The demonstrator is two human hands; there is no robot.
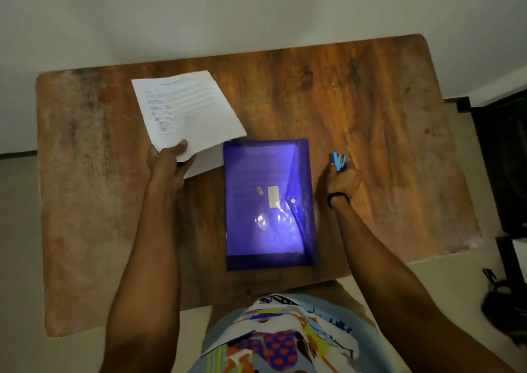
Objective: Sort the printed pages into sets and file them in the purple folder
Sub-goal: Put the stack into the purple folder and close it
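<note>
A purple translucent folder lies flat in the middle of the wooden table, its flap snapped shut and paper showing through it. My left hand grips the near edge of a set of printed pages, thumb on top, and holds it lifted left of the folder. A further white sheet shows under that hand on the table. Right of the folder my right hand holds a small blue stapler on the tabletop, fingers curled round its near end.
The table's far edge meets a pale wall. Dark furniture stands beyond the table's right edge, with a dark bag on the floor there. Bare wood lies to the far left and far right of the folder.
</note>
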